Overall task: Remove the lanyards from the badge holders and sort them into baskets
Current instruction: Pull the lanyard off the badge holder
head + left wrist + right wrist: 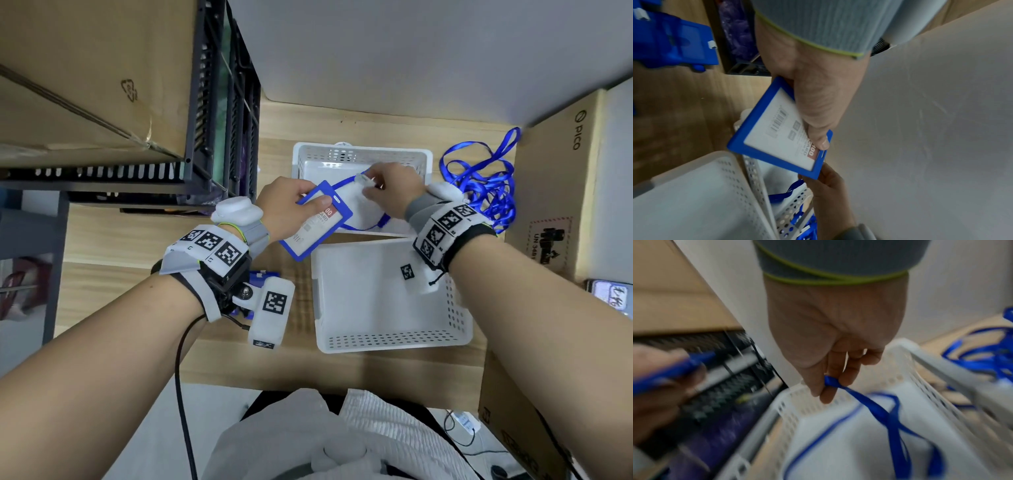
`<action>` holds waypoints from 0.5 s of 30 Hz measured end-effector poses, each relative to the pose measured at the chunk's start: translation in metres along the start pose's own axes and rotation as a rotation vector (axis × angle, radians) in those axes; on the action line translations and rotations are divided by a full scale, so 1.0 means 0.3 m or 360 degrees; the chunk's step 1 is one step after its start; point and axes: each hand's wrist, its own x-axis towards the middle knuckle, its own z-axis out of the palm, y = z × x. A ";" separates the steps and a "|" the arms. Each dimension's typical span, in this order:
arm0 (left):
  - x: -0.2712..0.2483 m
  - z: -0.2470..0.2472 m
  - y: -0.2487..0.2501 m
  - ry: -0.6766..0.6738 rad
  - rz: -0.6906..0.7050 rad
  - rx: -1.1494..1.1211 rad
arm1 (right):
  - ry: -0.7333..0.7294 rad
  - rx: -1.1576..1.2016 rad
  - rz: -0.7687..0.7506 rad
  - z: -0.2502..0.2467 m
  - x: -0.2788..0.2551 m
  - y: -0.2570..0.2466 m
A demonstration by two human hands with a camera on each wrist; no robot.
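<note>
1. Left hand (286, 205) grips the blue badge holder (310, 224), thumb pressed on its face, above the far basket's (359, 154) near-left corner.
2. Right hand (394, 192) pinches the blue lanyard (875, 404) between thumb and fingertips; its loop hangs into the far basket.
3. Near basket (390, 339) sits at the table's (137, 229) near edge.
4. Lanyard pile (486, 185) lies toward the table's far-right corner.

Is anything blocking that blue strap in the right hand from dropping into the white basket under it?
Nothing visible does. The right hand pinches the lanyard directly above the far basket, whose top is open; part of the strap already hangs inside.
</note>
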 end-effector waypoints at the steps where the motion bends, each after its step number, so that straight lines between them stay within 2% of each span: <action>1: -0.009 -0.011 0.012 0.0017 0.0044 -0.0003 | 0.0035 0.0032 -0.0065 -0.036 -0.027 -0.021; 6: -0.064 -0.073 0.085 0.0028 0.0207 0.0050 | 0.0137 0.0286 -0.0258 -0.186 -0.175 -0.127; 9: -0.111 -0.113 0.139 0.0123 0.0344 0.0080 | 0.0243 0.0445 -0.0349 -0.254 -0.273 -0.180; 11: -0.149 -0.134 0.164 0.0173 0.0408 0.0045 | 0.0326 0.0510 -0.0366 -0.284 -0.339 -0.208; 15: -0.219 -0.166 0.191 0.0142 0.0469 -0.0111 | 0.0441 0.0671 -0.0330 -0.312 -0.429 -0.239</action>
